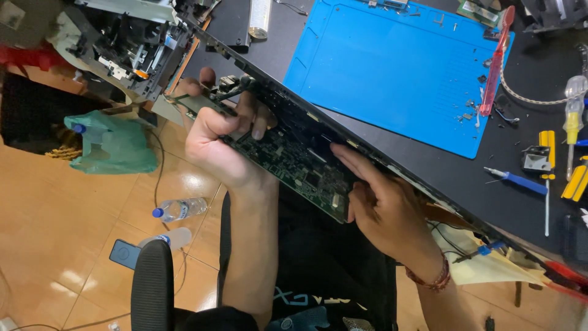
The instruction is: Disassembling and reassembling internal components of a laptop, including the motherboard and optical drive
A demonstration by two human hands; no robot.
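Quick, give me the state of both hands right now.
Left hand: grip closed around the upper end of the green circuit board.
Right hand: fingers on the board's lower end against the black laptop shell; whether it grips cannot be told.

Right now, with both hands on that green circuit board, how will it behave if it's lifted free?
The circuit board looks thin and flat, so probably stiff but light. Its face is crowded with small parts, so likely fragile; edge grips seem safest. The left hand and right hand hold it at opposite ends, suggesting it could flex if lifted one-sided.
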